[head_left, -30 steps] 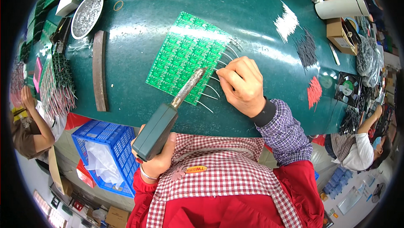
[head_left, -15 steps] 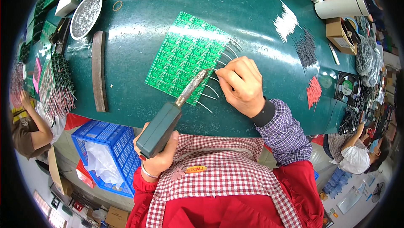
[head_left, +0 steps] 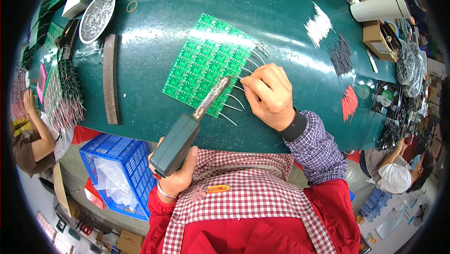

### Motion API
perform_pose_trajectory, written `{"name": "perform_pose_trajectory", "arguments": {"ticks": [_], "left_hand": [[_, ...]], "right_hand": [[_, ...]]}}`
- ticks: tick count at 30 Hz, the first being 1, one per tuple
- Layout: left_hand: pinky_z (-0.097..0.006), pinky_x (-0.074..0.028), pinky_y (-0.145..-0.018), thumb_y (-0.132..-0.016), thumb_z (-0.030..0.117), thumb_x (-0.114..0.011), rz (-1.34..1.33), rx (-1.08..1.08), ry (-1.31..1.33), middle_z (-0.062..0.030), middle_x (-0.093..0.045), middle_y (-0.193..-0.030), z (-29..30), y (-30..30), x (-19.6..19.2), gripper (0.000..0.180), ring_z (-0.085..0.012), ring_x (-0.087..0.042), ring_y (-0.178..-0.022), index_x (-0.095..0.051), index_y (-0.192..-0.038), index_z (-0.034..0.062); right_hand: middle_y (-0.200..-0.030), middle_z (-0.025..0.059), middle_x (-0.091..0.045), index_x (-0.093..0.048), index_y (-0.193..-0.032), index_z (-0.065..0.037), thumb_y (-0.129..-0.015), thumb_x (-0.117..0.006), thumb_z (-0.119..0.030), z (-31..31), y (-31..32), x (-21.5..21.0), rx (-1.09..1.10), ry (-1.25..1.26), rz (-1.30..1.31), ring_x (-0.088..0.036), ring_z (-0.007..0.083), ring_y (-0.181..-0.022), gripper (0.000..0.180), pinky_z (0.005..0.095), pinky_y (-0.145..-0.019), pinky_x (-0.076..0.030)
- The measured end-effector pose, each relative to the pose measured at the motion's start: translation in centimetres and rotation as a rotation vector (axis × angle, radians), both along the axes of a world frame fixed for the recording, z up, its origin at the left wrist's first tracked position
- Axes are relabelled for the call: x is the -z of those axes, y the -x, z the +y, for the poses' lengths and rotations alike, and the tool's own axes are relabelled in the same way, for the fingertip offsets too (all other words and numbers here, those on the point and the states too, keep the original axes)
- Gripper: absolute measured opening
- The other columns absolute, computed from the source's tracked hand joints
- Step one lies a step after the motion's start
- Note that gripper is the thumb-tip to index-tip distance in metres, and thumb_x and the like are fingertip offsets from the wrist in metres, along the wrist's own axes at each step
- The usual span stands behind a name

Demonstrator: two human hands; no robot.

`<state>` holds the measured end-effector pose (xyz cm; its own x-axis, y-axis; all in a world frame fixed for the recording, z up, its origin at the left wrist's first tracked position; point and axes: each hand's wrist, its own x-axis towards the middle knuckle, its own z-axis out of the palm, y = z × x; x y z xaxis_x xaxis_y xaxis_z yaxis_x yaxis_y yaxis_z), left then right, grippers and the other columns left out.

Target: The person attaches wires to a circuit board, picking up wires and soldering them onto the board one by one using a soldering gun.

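A green circuit board panel lies at an angle on the table, with several white wires sticking out from its right edge. My left hand is wrapped round the dark green handle of a soldering iron. Its scorched metal barrel slants up over the board, the tip close to the right edge near the wire ends. My right hand is closed in a pinch beside that edge, on what looks like one white wire; the fingers mostly hide it.
Bundles of white wires, black wires and red wires lie at right. A brown bar and a round metal dish are at left. A blue crate stands below the table edge. Other people work at both sides.
The soldering iron has shifted slightly left, its tip drawing back a little from my right fingertips. My right hand and the board have hardly moved.
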<state>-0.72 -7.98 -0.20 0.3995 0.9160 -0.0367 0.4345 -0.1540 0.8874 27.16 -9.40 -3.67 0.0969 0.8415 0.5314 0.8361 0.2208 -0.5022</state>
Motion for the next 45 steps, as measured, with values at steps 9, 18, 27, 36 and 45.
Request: {"name": "perform_pose_trajectory", "arguments": {"ticks": [9, 18, 27, 36, 45], "left_hand": [[-0.033, -0.050, -0.055, -0.073, 0.003, -0.076, -0.002, 0.027, 0.028, -0.0153, -0.068, -0.082, 0.5, -0.5, -0.5, 0.024, -0.0258, -0.065, -0.061, -0.070, -0.096, -0.0035], [-0.034, -0.051, -0.059, -0.072, 0.006, -0.080, -0.042, -0.119, 0.043, -0.0108, -0.068, -0.080, 0.8, -0.5, -0.3, 0.024, -0.0238, -0.066, -0.063, -0.072, -0.094, 0.0006], [-0.032, -0.051, -0.083, -0.082, 0.004, -0.078, -0.173, -0.554, -0.279, -0.0096, -0.069, -0.104, 7.2, 1.9, -5.0, 0.034, -0.0181, -0.064, -0.091, -0.065, -0.112, -0.0049], [-0.032, -0.050, -0.064, -0.081, 0.011, -0.080, -0.002, -0.628, -0.289, -0.0088, -0.070, -0.094, 17.2, 1.0, -5.0, 0.028, -0.0166, -0.063, -0.068, -0.066, -0.101, -0.0031], [-0.023, -0.040, -0.047, -0.079, -0.001, -0.072, -0.501, -0.596, -0.195, -0.0105, -0.069, -0.099, 11.0, 0.6, -2.8, 0.036, -0.0097, -0.053, -0.054, -0.064, -0.114, -0.0042]], "right_hand": [[-0.078, 0.0036, -0.056, -0.063, -0.086, -0.005, -0.068, -0.073, 0.005, 0.1, 0.0, -0.1, 0.001, 0.003, -0.003, -0.058, 0.0234, -0.075, 0.023, 0.0356, -0.067, -0.045], [-0.080, 0.0053, -0.056, -0.064, -0.088, -0.005, -0.067, -0.073, 0.005, -0.5, -0.2, -0.1, -0.010, 0.020, 0.007, -0.058, 0.0251, -0.075, 0.025, 0.0369, -0.067, -0.044], [-0.094, 0.0074, -0.061, -0.067, -0.092, -0.006, -0.066, -0.077, 0.002, -0.3, 1.8, -3.0, 0.010, 0.027, -0.015, -0.059, 0.0291, -0.089, 0.028, 0.0427, -0.078, -0.046], [-0.136, 0.0133, -0.057, -0.060, -0.125, -0.003, -0.080, -0.070, -0.014, 1.3, 6.1, -2.8, -0.317, 0.314, -0.203, -0.050, 0.0304, -0.130, 0.048, 0.0516, -0.109, -0.037], [-0.142, 0.0179, -0.052, -0.059, -0.126, 0.000, -0.082, -0.057, -0.013, 0.9, 4.6, -1.8, -0.358, 0.242, -0.260, -0.047, 0.0312, -0.135, 0.045, 0.0511, -0.111, -0.036]]}}
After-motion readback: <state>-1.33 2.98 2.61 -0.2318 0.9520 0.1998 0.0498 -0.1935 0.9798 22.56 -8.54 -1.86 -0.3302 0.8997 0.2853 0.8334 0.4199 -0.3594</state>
